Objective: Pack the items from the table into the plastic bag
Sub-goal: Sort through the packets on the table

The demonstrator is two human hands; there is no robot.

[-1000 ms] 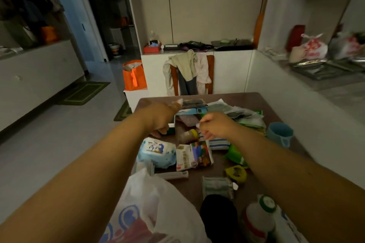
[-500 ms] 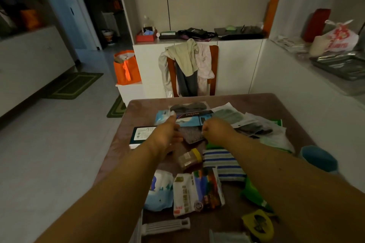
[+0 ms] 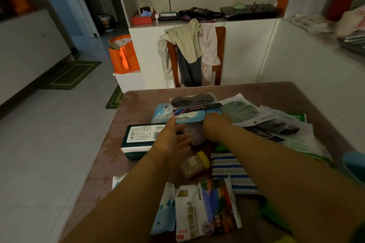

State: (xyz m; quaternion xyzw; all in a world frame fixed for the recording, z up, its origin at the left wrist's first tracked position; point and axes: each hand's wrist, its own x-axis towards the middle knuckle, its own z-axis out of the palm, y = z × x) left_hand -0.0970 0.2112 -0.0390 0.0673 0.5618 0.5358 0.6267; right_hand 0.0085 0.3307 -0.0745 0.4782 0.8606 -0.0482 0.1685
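Packaged items lie across the brown table. My left hand is flat with its fingers spread, over a dark textured pad; its thumb tip touches a light-blue packet. My right hand has its fingers bent over that packet's lower right edge, gripping it. A clear packet of dark insoles lies on the light-blue packet. A dark green box with a white label sits just left of my left hand. The plastic bag is out of view.
Nearer me lie a jar with a yellow lid, a striped cloth, a salt packet and a blue-white pack. Clear packets spread to the right, with a blue cup at the edge. A chair draped with clothes stands behind the table.
The view has tilted up and the plastic bag has left the frame. Both hands have reached further to the light-blue packet, and my left hand has opened flat.
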